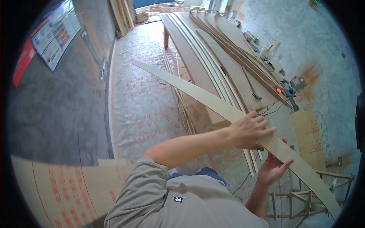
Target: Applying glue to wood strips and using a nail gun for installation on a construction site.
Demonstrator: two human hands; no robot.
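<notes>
A long, thin, pale wooden board [197,95] slants across the view from the upper left to the lower right. My left hand [251,131] lies over its middle, fingers bent across the top face and slightly blurred at the tips. Lower down, my right hand [273,167] holds the board from beneath, palm up, with the thumb at the near edge and the fingers partly hidden behind the wood. Beyond the board stands a long workbench [182,49] carrying pale wooden strips [207,62] and a hammer [251,84].
Curved brown wooden strips [232,43] run along the bench's right side. Thin sticks [182,110] lean beside its left leg. A wooden frame [300,197] stands at lower right, under the board's end. A dark wall [83,106] bounds the left; plastic sheeting [140,102] covers the floor.
</notes>
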